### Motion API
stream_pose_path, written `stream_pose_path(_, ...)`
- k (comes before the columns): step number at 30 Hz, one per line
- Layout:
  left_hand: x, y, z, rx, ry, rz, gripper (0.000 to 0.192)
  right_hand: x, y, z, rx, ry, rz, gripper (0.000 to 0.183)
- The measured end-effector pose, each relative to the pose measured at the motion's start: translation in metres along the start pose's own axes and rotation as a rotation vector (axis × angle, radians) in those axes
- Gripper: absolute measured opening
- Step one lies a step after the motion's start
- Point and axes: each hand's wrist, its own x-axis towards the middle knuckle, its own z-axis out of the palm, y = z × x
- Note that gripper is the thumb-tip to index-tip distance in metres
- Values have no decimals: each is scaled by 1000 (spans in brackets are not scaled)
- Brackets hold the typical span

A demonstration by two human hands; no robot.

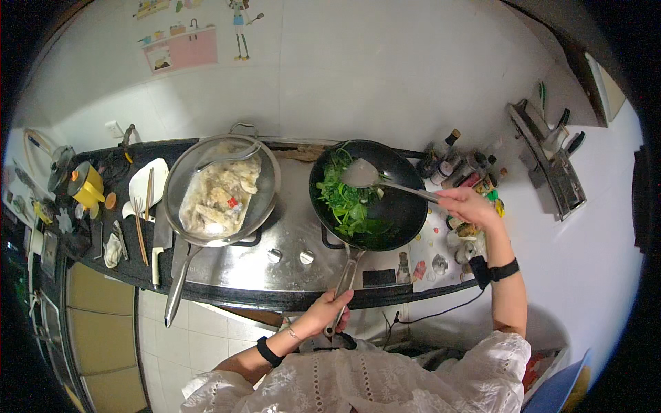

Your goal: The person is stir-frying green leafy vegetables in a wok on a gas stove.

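Observation:
My left hand (330, 312) is closed around the metal handle of a dark wok (400, 222) on the stove's right side. In my right hand (467, 206) is the handle of a metal spatula (361, 174), its broad blade resting over leafy greens (351, 199) in the wok. The greens lie mostly in the wok's left half. To the left stands a second pan (173, 206) with a long metal handle, holding a tray or dish of pale food (219, 199) with a small red piece on it. A metal utensil (227, 157) lies across that pan's top.
Bottles and jars (465, 170) crowd the counter right of the wok. A knife (157, 258), chopsticks (140, 232), a white dish (148, 180) and a yellow pitcher (88, 186) lie or stand at the left. A metal knife rack (550, 155) hangs on the right wall. The steel stovetop (292, 227) has two knobs.

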Motion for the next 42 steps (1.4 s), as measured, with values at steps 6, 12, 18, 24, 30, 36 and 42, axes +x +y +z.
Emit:
stream_pose_path(6,-2,0,-2,-56,9,-3,29,6,-36,37,-534,64,-267,33)
stream_pose_path(12,2,-3,-2,-31,24,-11,30,-15,-48,28,-757,173,-279,29)
stream_pose_path(18,2,-5,-4,-76,39,-33,29,-50,-42,10,-800,459,-228,27)
stream_pose_path(24,-3,7,5,-37,48,-48,29,-26,36,-7,-824,436,-147,28)
stream_pose_path(30,0,0,-5,-15,6,-14,30,-2,83,31,278,79,16,34)
stream_pose_path(36,2,-4,-9,35,-25,20,33,-27,64,32,225,128,-16,31)
stream_pose_path(42,-1,2,-4,39,7,1,32,-54,27,28,99,159,-101,33)
